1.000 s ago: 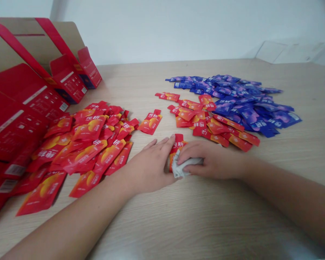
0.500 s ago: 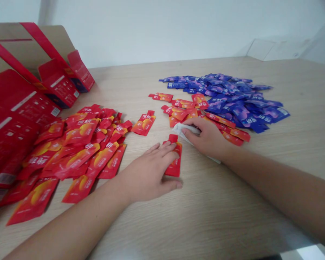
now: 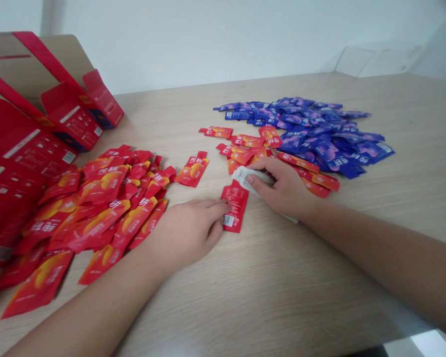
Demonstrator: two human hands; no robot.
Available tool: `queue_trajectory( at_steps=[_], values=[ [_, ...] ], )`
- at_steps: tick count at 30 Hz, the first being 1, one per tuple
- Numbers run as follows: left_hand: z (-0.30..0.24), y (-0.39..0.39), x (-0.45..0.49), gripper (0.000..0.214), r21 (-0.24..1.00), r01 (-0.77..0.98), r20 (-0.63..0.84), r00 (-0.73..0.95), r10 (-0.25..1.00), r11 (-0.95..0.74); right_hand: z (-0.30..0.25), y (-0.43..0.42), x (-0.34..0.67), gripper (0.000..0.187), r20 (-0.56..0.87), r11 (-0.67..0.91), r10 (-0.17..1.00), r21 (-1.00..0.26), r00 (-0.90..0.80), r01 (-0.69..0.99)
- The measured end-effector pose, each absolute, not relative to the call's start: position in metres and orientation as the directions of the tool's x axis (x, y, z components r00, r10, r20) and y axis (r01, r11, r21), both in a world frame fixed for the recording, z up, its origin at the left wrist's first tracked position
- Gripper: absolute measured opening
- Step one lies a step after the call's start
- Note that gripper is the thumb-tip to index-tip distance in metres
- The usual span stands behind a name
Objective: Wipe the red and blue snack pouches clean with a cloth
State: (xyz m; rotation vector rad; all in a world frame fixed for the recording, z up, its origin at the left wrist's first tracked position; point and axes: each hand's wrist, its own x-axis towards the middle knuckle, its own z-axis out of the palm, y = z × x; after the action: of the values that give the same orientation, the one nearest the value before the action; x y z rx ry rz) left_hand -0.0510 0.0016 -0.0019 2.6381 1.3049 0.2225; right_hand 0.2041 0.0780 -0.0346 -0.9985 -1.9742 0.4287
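Right hand clenched on white cloth, left hand released, fingertips just touching red sachet lying flat on table between them

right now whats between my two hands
In the head view, a red sachet lies there, back up. The left hand touches its edge, and the right hand holds a white cloth at its top end.

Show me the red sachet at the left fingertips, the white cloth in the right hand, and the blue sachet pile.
Red sachet (image 3: 236, 206): head view, on its middle.
White cloth (image 3: 244, 177): head view, on its exposed crumpled end.
Blue sachet pile (image 3: 321, 136): head view, on the pile's middle.
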Motion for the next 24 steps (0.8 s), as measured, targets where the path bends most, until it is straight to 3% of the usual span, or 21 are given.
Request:
queue_trajectory(
  at_steps=[2,4,8,10,15,21,24],
  values=[
    [-0.001,0.001,-0.049,0.031,0.248,0.781,0.006,0.590,0.807,-0.573,-0.035,0.078,0.204,0.014,0.546,0.625,0.778,-0.614,-0.312,0.483],
    [-0.004,0.002,-0.048,0.044,0.264,0.781,0.037,0.578,0.815,-0.566,-0.036,0.079,0.204,0.014,0.543,0.634,0.772,-0.619,-0.330,0.464],
    [-0.023,0.007,-0.048,0.126,0.338,0.745,0.070,0.589,0.805,-0.575,-0.038,0.077,0.206,0.023,0.499,0.663,0.742,-0.643,-0.446,0.383],
    [-0.031,0.010,-0.048,0.140,0.375,0.740,0.041,0.589,0.807,-0.558,-0.036,0.072,0.206,0.029,0.458,0.681,0.705,-0.650,-0.541,0.337],
    [-0.032,0.010,-0.048,0.131,0.462,0.701,0.045,0.594,0.803,-0.544,-0.027,0.059,0.196,0.017,0.240,0.783,0.465,-0.561,-0.852,0.269],
    [-0.024,0.011,-0.047,0.129,0.441,0.780,-0.037,0.511,0.859,-0.445,-0.034,0.070,0.192,0.024,0.212,0.700,0.666,-0.509,-0.715,0.501],
    [-0.024,0.014,-0.048,0.126,0.435,0.769,-0.019,0.529,0.849,-0.469,-0.037,0.076,0.193,0.024,0.233,0.695,0.693,-0.467,-0.683,0.546]
  ],
)
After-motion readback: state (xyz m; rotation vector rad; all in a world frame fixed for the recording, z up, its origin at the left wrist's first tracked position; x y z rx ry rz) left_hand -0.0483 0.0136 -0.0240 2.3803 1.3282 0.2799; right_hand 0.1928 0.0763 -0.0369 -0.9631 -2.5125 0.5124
